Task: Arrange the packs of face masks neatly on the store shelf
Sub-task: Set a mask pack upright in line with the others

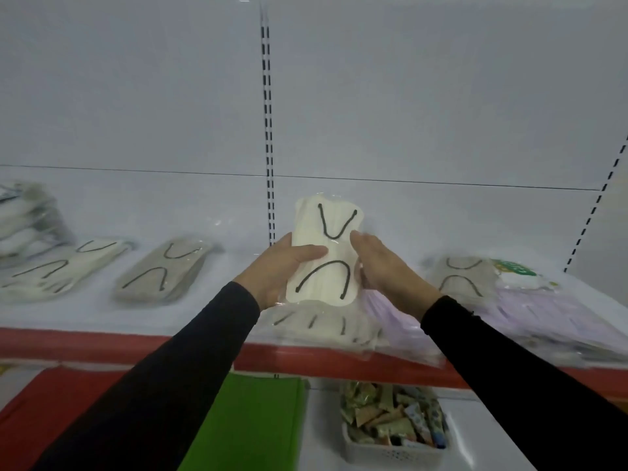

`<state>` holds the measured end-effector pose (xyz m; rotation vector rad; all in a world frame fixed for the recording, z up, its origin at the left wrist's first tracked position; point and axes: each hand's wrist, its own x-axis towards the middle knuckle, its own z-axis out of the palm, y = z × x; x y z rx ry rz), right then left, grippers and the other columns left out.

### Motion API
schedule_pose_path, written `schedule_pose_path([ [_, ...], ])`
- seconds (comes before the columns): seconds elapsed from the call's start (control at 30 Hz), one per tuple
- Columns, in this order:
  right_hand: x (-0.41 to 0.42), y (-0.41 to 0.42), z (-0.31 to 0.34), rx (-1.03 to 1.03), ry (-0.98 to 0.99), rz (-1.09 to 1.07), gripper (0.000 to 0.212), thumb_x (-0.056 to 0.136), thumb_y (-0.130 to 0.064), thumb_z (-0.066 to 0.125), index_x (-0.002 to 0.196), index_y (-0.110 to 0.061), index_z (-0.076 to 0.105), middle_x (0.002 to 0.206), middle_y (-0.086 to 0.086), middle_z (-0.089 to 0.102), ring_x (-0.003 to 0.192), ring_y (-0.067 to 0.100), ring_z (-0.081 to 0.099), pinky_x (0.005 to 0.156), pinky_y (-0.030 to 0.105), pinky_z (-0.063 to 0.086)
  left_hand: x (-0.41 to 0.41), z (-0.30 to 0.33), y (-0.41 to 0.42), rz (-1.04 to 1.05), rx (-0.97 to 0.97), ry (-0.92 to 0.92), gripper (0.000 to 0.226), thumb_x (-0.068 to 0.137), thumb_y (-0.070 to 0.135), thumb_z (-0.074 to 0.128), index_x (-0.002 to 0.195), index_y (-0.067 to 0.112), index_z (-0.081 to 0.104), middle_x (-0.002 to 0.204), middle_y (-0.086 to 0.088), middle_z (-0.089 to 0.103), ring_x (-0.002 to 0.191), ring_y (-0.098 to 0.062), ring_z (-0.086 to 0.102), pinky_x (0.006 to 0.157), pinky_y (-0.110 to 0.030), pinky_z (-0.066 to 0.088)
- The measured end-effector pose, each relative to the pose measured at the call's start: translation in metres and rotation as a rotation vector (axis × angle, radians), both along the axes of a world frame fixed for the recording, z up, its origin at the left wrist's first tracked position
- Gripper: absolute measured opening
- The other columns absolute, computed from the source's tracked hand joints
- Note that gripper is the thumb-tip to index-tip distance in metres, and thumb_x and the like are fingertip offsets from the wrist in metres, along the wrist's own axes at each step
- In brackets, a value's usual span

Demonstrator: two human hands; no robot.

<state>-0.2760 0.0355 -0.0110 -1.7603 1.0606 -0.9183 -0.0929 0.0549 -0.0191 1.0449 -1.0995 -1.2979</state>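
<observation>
A clear-wrapped pack of white face masks with black ear loops point(324, 256) is held upright above the white store shelf point(238, 239). My left hand point(278, 268) grips its left side with the thumb across the front. My right hand point(384, 266) grips its right side. Under the held pack lies another white pack point(326, 326) at the shelf's front edge. Two packs point(64, 266) point(166, 268) lie flat to the left, with a stack point(23, 215) at the far left. A grey pack point(460, 277) and lilac packs point(543, 311) lie on the right.
The shelf has a red front strip point(85, 345) and a slotted upright point(268, 130) in the back wall. Below it are a green sheet point(258, 423), a red surface point(34, 402), and a white basket of small wrapped snacks point(394, 419).
</observation>
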Motion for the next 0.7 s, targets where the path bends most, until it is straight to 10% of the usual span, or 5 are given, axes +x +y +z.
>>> schedule_pose_path([
  [0.27, 0.009, 0.015, -0.019, -0.298, 0.477, -0.107, 0.03, 0.099, -0.037, 0.051, 0.114, -0.016, 0.067, 0.109, -0.007, 0.069, 0.092, 0.006, 0.065, 0.077, 0.013, 0.045, 0.083, -0.025, -0.005, 0.134, 0.041, 0.008, 0.031, 0.09, 0.011, 0.067, 0.12, 0.016, 0.061, 0.105, -0.009, 0.075, 0.096, -0.032, 0.072, 0.087, -0.051, 0.056],
  [0.4, 0.023, 0.012, -0.021, -0.11, 0.29, -0.089, 0.038, 0.101, -0.036, 0.048, 0.109, -0.002, 0.063, 0.108, 0.012, 0.066, 0.094, 0.014, 0.067, 0.094, 0.039, 0.053, 0.088, -0.029, -0.002, 0.099, 0.05, -0.012, 0.043, 0.088, 0.013, 0.07, 0.129, 0.015, 0.056, 0.112, -0.011, 0.073, 0.1, -0.033, 0.071, 0.087, -0.052, 0.056],
  [0.7, 0.09, -0.006, -0.018, 0.279, -0.187, 0.003, 0.05, 0.092, -0.045, 0.046, 0.129, -0.011, 0.055, 0.117, 0.007, 0.069, 0.103, 0.025, 0.069, 0.092, 0.046, 0.056, 0.058, -0.018, 0.008, 0.11, -0.024, -0.06, 0.04, 0.09, 0.017, 0.067, 0.129, 0.01, 0.057, 0.112, -0.011, 0.073, 0.1, -0.03, 0.071, 0.088, -0.047, 0.057],
])
